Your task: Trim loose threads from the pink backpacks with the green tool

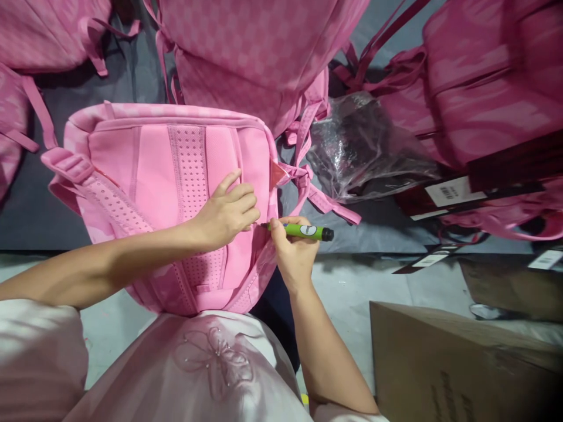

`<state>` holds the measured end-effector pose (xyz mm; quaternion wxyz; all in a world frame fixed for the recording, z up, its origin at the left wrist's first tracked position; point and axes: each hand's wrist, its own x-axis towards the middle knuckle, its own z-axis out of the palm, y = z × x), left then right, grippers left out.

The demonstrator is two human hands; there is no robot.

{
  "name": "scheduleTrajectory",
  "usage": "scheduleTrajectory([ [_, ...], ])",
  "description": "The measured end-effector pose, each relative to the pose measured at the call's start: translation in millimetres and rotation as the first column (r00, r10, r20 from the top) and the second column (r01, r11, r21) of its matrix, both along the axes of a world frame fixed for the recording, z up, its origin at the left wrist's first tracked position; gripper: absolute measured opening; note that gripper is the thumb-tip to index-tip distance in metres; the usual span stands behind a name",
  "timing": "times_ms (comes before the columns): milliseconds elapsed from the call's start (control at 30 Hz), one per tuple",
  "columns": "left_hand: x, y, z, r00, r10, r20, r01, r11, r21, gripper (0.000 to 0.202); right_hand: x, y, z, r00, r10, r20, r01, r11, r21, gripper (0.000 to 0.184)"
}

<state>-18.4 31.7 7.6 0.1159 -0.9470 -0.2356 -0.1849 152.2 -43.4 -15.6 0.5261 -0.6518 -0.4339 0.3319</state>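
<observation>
A pink backpack (156,176) lies with its padded back panel facing up, between my body and the other bags. My left hand (233,211) rests on the panel, its fingers bent against the fabric near the right edge and its thumb mostly hidden. In my right hand (292,249) is a green marker (303,230) with a black end. The marker's tip points left and meets the panel close to my left fingertips; any mark there is too small to make out. A shoulder strap (112,196) with a pink buckle (70,166) hangs over the left side.
Behind stands a larger checked pink backpack (246,53). More pink bags (488,88) fill the right, with barcode tags (455,191) hanging down. Clear plastic wrapping (352,146) lies between them on the grey surface (26,223). A cardboard box (440,357) stands at the lower right.
</observation>
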Motion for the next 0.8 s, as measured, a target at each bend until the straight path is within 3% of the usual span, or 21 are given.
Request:
scheduleTrajectory([
  [167, 0.9, 2.3, -1.3, 0.999, -0.011, 0.031, 0.01, 0.999, 0.031, 0.015, -0.8, 2.7, -3.7, 1.0, -0.015, 0.005, 0.015, 1.0, 0.003, 0.027],
  [333, 0.6, 1.7, 1.6, 1.0, -0.006, 0.002, 0.006, 1.0, -0.018, 0.012, 0.4, 4.0, -4.0, 0.999, 0.006, -0.044, -0.006, 1.0, 0.004, 0.028],
  [467, -0.1, 1.7, 1.5, 0.999, 0.023, -0.044, -0.027, 0.995, -0.101, 0.012, 3.8, 9.1, -0.9, 1.0, 0.024, -0.014, -0.024, 1.0, -0.012, 0.027],
  [600, -1.2, 5.7, -1.5, 0.999, 0.027, -0.035, -0.029, 0.996, -0.08, 0.012, 6.5, 20.9, -1.0, 0.993, 0.088, 0.074, -0.088, 0.996, -0.009, 0.026],
  [700, 1.4, 3.3, 5.7, 1.0, -0.002, 0.01, 0.003, 0.994, -0.107, 0.01, 3.9, 20.2, 2.0, 0.993, 0.094, 0.077, -0.093, 0.996, -0.012, 0.025],
  [800, 2.1, 0.7, 13.3, 0.989, -0.017, 0.15, 0.053, 0.97, -0.235, 0.013, -1.0, 16.4, 3.2, 0.989, 0.14, 0.047, -0.138, 0.99, -0.027, 0.032],
])
